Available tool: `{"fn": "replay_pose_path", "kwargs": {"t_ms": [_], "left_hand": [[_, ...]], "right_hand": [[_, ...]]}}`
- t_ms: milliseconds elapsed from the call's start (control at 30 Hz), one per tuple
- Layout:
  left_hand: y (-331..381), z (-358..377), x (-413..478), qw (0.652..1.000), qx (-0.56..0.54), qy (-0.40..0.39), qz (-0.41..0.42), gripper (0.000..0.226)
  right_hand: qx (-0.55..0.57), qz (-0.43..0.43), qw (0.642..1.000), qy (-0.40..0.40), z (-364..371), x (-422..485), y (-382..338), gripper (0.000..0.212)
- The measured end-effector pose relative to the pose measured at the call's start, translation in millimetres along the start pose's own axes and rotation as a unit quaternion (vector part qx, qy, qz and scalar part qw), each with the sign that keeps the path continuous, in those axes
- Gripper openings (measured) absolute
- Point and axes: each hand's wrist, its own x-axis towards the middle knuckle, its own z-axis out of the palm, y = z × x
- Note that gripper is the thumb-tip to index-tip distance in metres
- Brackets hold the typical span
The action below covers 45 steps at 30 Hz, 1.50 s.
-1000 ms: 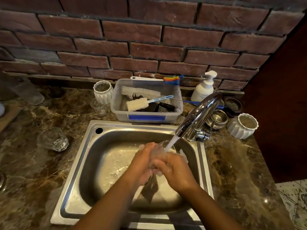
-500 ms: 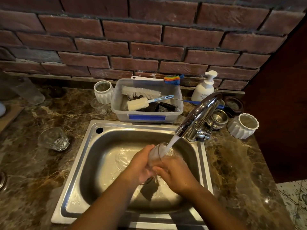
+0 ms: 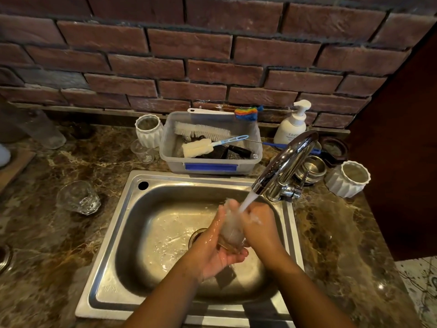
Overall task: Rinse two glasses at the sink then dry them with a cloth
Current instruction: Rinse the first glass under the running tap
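Head view: left hand (image 3: 212, 247) and right hand (image 3: 260, 229) hold glass (image 3: 233, 232), water (image 3: 247, 201) streaming in.

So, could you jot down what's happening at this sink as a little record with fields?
place: steel sink set in a marbled counter
rinsed glass: held over the basin, between both hands
left hand: cups it from below
right hand: grips its side
tap: running, stream falling on the rinsed glass
second glass: stands on the counter, left of the sink

Red brick wall (image 3: 189, 67), brown marble counter (image 3: 343, 245)
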Motion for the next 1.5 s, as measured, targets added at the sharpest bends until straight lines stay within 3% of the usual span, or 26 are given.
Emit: {"fn": "replay_pose_path", "kwargs": {"t_ms": [100, 133, 267, 367, 433, 500, 600, 667, 733, 800, 900, 1033, 1167, 1300, 1400, 1467, 1500], "left_hand": [[0.3, 10.9, -1.0, 0.999, -0.03, 0.0, 0.038, 0.05], [3.0, 17.9, -1.9, 0.997, -0.048, 0.016, 0.05, 0.053], [7.0, 26.3, 3.6, 0.992, -0.092, 0.077, 0.042, 0.063], [9.3, 12.3, 1.4, 0.998, -0.046, 0.042, 0.023, 0.062], [9.9, 7.1, -1.7, 1.0, 0.002, 0.02, 0.022, 0.055], [10.2, 9.8, -4.2, 0.998, 0.059, 0.028, 0.02, 0.057], [5.4, 8.5, -4.6, 0.991, 0.117, 0.051, 0.038, 0.065], [4.2, 7.0, -7.6, 0.996, 0.062, 0.044, 0.042, 0.067], [5.5, 7.9, -9.5, 0.998, -0.047, 0.042, 0.019, 0.063], [7.0, 6.3, -8.9, 0.996, -0.088, 0.033, 0.009, 0.059], [9.1, 6.3, -11.2, 0.999, -0.034, 0.018, -0.026, 0.05], [6.4, 3.6, -13.8, 0.997, 0.039, 0.057, -0.039, 0.05], [3.1, 0.5, -14.3, 0.995, 0.035, 0.082, -0.041, 0.052], [1.0, 2.2, -22.3, 0.997, -0.044, 0.064, -0.015, 0.035], [-6.4, -1.9, -23.5, 0.989, -0.101, 0.101, -0.039, 0.042], [-13.0, -7.6, -23.6, 0.989, -0.089, 0.094, -0.065, 0.051], [-15.7, -10.3, -23.6, 0.992, -0.063, 0.088, -0.069, 0.053]], "right_hand": [[0.127, 0.034, 0.991, 0.034, 5.6, 7.5, 4.0, 0.006], [0.119, 0.025, 0.992, 0.034, 9.3, 7.6, 5.6, 0.006], [0.045, 0.009, 0.999, -0.007, 15.6, 8.7, 4.1, 0.034], [0.011, 0.034, 0.998, -0.053, 9.5, 17.5, 7.9, 0.017], [0.015, 0.065, 0.997, -0.03, 8.3, 21.5, 9.1, 0.015], [0.085, 0.104, 0.991, -0.005, 10.1, 23.9, 9.1, 0.023], [0.242, 0.179, 0.954, -0.013, 8.2, 18.0, 7.4, 0.027], [0.221, 0.133, 0.966, 0.01, 11.4, 16.2, 5.9, 0.023], [0.117, 0.052, 0.992, 0.009, 13.2, 10.0, 6.3, 0.014], [0.066, 0.035, 0.997, -0.006, 17.0, 4.7, 11.1, 0.009], [0.042, 0.075, 0.996, 0.016, 17.8, 5.8, 22.0, 0.014], [-0.036, 0.05, 0.998, 0.006, 16.1, 11.2, 29.5, 0.028], [0.007, 0.102, 0.995, 0.012, 21.6, 14.0, 26.0, 0.027], [0.084, 0.104, 0.991, 0.005, 32.9, -5.7, 23.7, 0.005], [0.066, 0.089, 0.994, 0.011, 41.2, -13.6, 35.9, 0.013], [0.063, 0.117, 0.991, 0.022, 39.6, -8.5, 40.2, 0.007], [0.054, 0.128, 0.99, 0.022, 37.3, -5.6, 41.3, 0.013]]}}
